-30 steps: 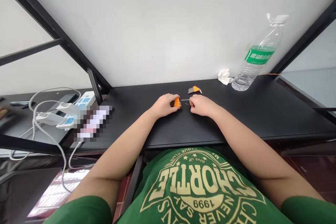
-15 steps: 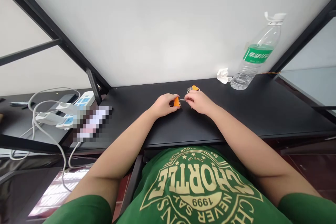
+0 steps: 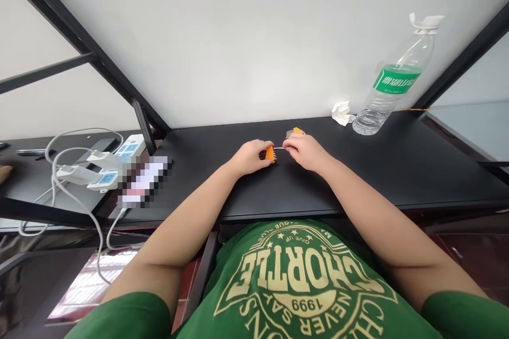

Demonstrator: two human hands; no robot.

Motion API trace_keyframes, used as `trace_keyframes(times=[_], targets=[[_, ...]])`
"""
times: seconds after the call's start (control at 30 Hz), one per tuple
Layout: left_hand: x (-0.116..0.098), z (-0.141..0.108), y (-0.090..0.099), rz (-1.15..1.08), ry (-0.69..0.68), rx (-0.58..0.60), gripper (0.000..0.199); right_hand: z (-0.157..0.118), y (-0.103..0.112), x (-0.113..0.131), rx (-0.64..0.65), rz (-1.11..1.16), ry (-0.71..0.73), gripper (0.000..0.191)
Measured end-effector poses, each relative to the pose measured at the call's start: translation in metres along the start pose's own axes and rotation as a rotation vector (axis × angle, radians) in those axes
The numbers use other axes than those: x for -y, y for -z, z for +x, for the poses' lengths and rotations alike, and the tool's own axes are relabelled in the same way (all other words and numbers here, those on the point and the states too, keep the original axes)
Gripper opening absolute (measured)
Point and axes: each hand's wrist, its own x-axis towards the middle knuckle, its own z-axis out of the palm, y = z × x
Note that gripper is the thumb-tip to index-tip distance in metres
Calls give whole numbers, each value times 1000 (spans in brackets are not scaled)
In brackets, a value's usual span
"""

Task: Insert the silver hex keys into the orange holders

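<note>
My left hand grips a small orange holder with dark metal teeth at its lower end. My right hand sits just right of it, pinching a thin metal rod whose other end reaches the orange holder. Beyond my right fingers lies a second orange piece with a row of metal teeth, partly hidden by the hand. Both hands rest low over the black desk.
A plastic water bottle with a green label and a crumpled tissue stand at the back right of the desk. To the left are a power strip, white plugs with cables, and a pixelated object. Black frame bars rise at both sides.
My right hand has moved up and closer to my left hand, and the thin rod now spans the gap between them. The second orange piece is more covered.
</note>
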Motion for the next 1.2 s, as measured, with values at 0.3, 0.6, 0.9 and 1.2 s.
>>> trace_keyframes(times=[0.3,0.6,0.9,1.2], targets=[[2,0,-1,8,-26,-3,48,-1,0,-1,3,4,18,26],[1,-1,0,37,-36,-10,47,-3,-2,-1,-2,-65,93,28],[-1,-1,2,-20,-23,-27,44,-5,-3,3,-12,-177,147,31],[2,1,1,72,-56,-92,45,0,-7,-6,-45,-17,98,26]])
